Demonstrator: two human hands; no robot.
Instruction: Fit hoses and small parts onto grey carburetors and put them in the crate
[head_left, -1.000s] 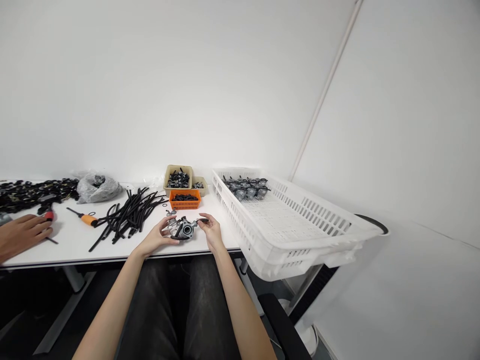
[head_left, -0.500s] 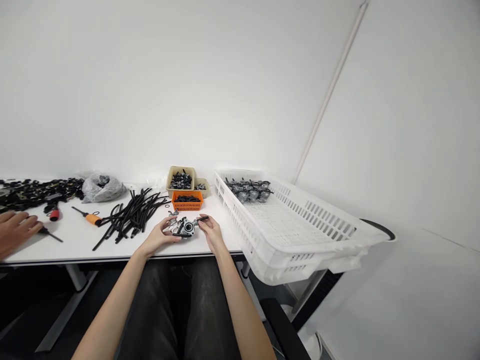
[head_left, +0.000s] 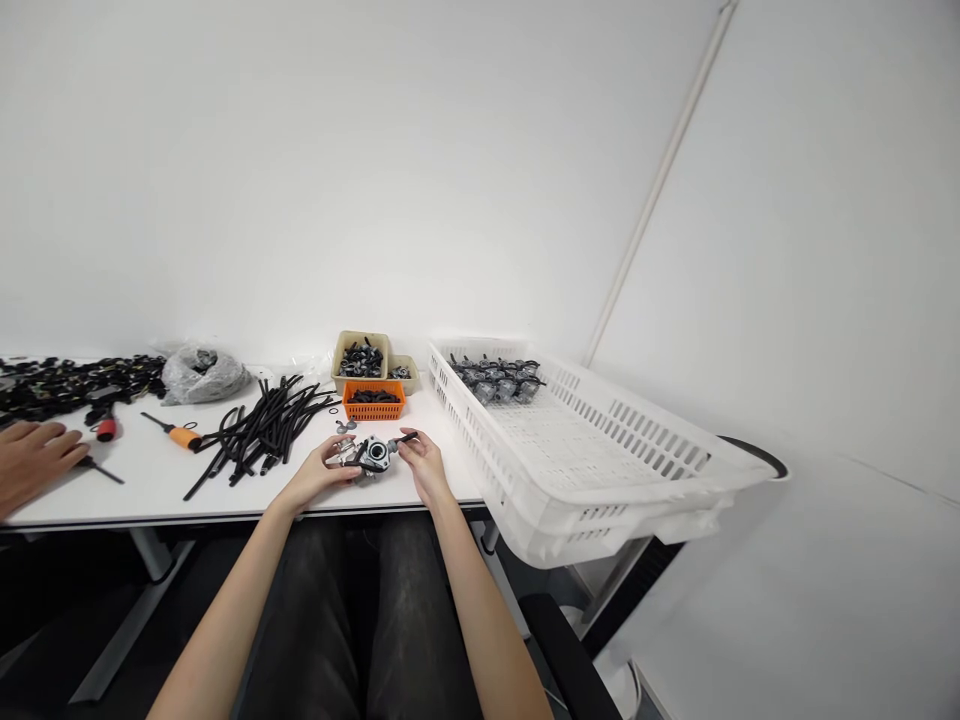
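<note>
Two hands turn a carburetor slightly at the table's front edge

The large white slatted crate stands at the right, with rows of carburetors gathered at its far left end. The white table bears the rest. At its far left lies a spread of black parts, beside a clear plastic bag; nearer the middle is a loose heap of black hoses. Two beige bins stand by the wall, the bigger one left of the smaller one, and an orange basket of short black pieces sits in front of them.

A co-worker's hand rests at the left edge, near an orange-handled screwdriver.

The carburetor is between the person's hands, near the table edge, its round bore showing; whether it touches the tabletop is unclear. The left hand curls thumb and fingers around its left end. The right hand pinches the short black tube at its right side between thumb and fingertips. Compared with half a second ago, its body is turned a little while both grips match, which suggests fine adjustment. Small metal fittings lie just behind it, and a black ring beyond.
</note>
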